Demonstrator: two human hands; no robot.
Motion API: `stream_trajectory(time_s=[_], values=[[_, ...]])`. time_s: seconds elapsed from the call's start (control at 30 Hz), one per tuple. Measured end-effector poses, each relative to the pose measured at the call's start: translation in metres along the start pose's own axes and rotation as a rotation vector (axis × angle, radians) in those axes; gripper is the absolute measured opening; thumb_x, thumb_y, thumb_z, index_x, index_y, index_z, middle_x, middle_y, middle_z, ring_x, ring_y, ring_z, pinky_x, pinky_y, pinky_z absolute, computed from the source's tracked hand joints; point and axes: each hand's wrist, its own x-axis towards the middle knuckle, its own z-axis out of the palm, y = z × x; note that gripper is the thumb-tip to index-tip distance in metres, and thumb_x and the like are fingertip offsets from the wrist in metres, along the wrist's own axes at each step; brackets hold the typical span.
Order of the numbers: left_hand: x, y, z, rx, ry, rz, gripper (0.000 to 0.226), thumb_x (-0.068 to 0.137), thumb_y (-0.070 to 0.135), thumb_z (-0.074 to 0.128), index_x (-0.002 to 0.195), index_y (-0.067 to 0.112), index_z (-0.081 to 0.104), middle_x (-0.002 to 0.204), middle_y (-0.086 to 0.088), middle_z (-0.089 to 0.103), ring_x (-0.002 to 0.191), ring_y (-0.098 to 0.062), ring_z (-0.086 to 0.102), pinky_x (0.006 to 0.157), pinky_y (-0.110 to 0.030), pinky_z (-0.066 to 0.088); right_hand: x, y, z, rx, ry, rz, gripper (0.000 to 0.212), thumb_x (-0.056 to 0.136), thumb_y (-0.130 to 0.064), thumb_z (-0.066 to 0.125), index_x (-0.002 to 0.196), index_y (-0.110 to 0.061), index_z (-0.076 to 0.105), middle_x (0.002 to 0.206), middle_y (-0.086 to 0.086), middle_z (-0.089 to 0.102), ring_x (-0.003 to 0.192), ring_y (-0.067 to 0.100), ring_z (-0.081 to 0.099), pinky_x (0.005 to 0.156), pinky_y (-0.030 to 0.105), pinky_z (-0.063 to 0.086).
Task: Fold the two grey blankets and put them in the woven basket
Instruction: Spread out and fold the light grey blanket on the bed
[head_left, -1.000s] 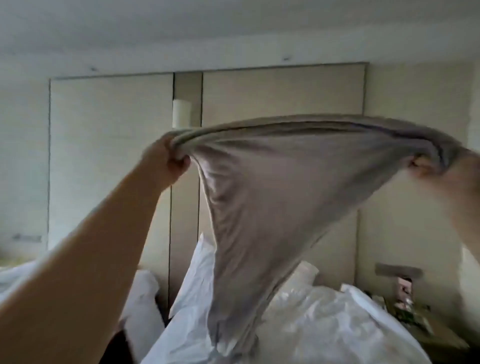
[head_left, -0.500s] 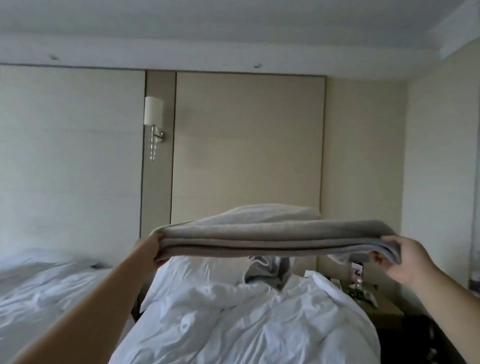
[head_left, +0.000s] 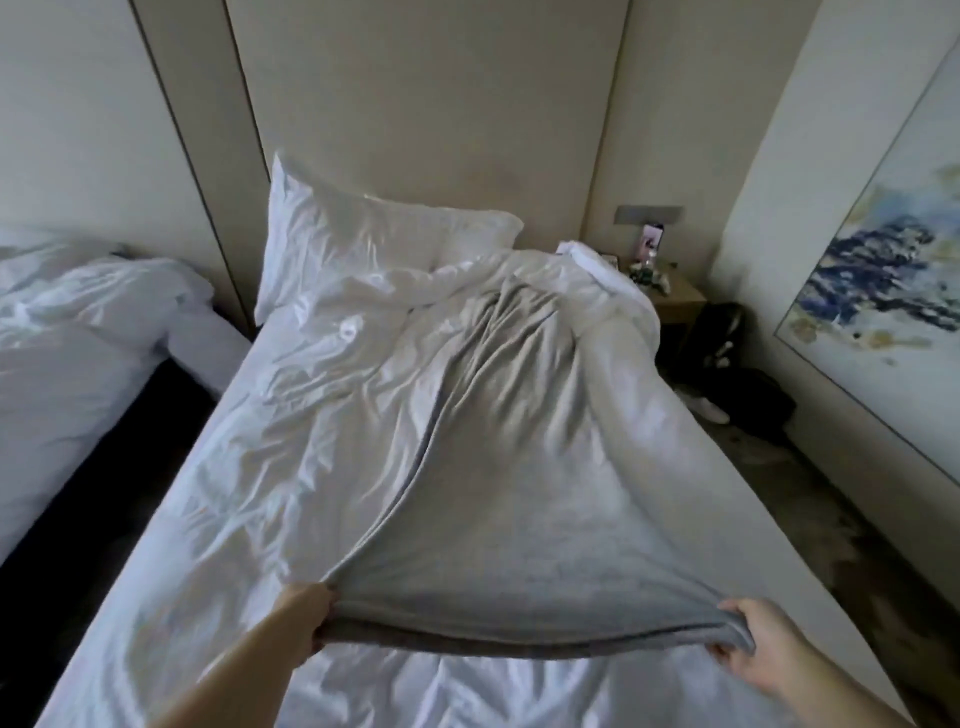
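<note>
The blanket (head_left: 519, 493) is spread on the bed (head_left: 249, 467), toward its right edge. Its near corners are held at the near edge, one squeezed in the left grip (head_left: 304, 618), one in the right grip (head_left: 753, 647).

A white pillow (head_left: 363, 244) tops the rumpled bed (head_left: 291, 441), with a nightstand (head_left: 678, 300) and a painting (head_left: 883, 280) to its right.

One grey blanket (head_left: 519, 467), two hands (head_left: 306, 616) (head_left: 753, 644), two beds (head_left: 234, 519) (head_left: 78, 338), one pillow (head_left: 363, 244), one nightstand (head_left: 680, 301), one painting (head_left: 883, 291)
</note>
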Motion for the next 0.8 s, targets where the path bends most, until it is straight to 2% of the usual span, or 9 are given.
stream_trajectory(time_s=[0.07,0.13,0.3,0.43,0.53,0.6,0.63,0.73,0.8], values=[[-0.004,-0.022,-0.002,0.147,-0.027,0.031,0.010,0.090,0.004,0.056,0.093,-0.005,0.055,0.076,-0.018,0.051,0.061,-0.026,0.049,0.047,-0.025,0.038,-0.012,0.035,-0.005,-0.003,0.038,0.030,0.020,0.093,0.000,0.036,0.077,-0.003,0.048,0.064,0.021,0.053,0.053,0.033,0.050,0.045,0.030,0.046],[-0.010,-0.029,-0.009,0.239,-0.059,0.071,0.010,0.092,0.002,0.049,0.087,-0.005,0.054,0.070,-0.015,0.049,0.054,-0.024,0.047,0.038,-0.019,0.036,-0.026,0.059,-0.007,-0.014,0.065,0.041,0.018,0.093,-0.001,0.037,0.080,-0.004,0.049,0.070,0.019,0.051,0.058,0.031,0.048,0.047,0.028,0.044],[-0.019,-0.031,-0.034,0.307,-0.065,0.167,0.015,0.095,0.007,0.044,0.081,0.001,0.049,0.072,-0.013,0.042,0.052,-0.020,0.038,0.032,-0.012,0.033,-0.063,0.093,-0.010,-0.071,0.080,-0.064,0.010,0.093,0.002,0.043,0.097,0.000,0.051,0.073,0.016,0.049,0.060,0.027,0.045,0.051,0.032,0.036],[-0.044,-0.052,-0.056,0.340,-0.049,0.241,0.032,0.098,0.009,0.044,0.066,0.014,0.041,0.069,-0.005,0.041,0.054,-0.017,0.041,0.037,-0.020,0.041,-0.086,0.123,-0.031,-0.328,0.185,-0.190,0.016,0.088,0.004,0.051,0.101,0.011,0.058,0.077,0.020,0.055,0.064,0.032,0.051,0.053,0.032,0.041],[-0.072,-0.093,-0.077,0.451,-0.034,0.313,0.035,0.096,0.004,0.043,0.063,0.016,0.042,0.065,-0.003,0.044,0.052,-0.018,0.044,0.041,-0.024,0.043,-0.093,0.153,-0.058,-0.709,0.254,-0.319,0.022,0.087,0.000,0.052,0.105,0.009,0.062,0.093,0.026,0.062,0.082,0.039,0.059,0.063,0.035,0.047],[-0.089,-0.133,-0.090,0.471,-0.009,0.317,0.026,0.093,0.004,0.042,0.070,0.006,0.054,0.068,-0.011,0.052,0.055,-0.026,0.050,0.048,-0.028,0.042,-0.100,0.178,-0.080,-0.929,0.256,-0.369,0.026,0.090,-0.007,0.048,0.110,0.005,0.061,0.108,0.025,0.063,0.097,0.039,0.060,0.075,0.035,0.047],[-0.099,-0.154,-0.094,0.497,-0.002,0.312,0.023,0.093,0.005,0.042,0.079,0.003,0.060,0.077,-0.014,0.058,0.064,-0.029,0.057,0.055,-0.030,0.045,-0.102,0.194,-0.091,-0.989,0.242,-0.371,0.028,0.092,-0.009,0.046,0.112,0.004,0.060,0.111,0.024,0.062,0.100,0.038,0.059,0.077,0.034,0.045],[-0.123,-0.224,-0.098,0.520,-0.012,0.281,0.028,0.095,0.007,0.046,0.115,-0.004,0.063,0.116,-0.023,0.063,0.108,-0.037,0.060,0.087,-0.036,0.050,-0.111,0.248,-0.129,-1.046,0.204,-0.325,0.028,0.092,-0.011,0.046,0.113,0.002,0.060,0.110,0.023,0.062,0.099,0.037,0.060,0.073,0.032,0.044],[-0.140,-0.276,-0.099,0.537,-0.027,0.237,0.031,0.094,0.007,0.049,0.120,-0.006,0.060,0.122,-0.026,0.060,0.113,-0.039,0.057,0.091,-0.039,0.050,-0.117,0.291,-0.155,-1.034,0.165,-0.277,0.027,0.091,-0.009,0.050,0.114,0.002,0.060,0.108,0.024,0.062,0.092,0.035,0.060,0.064,0.029,0.044]])
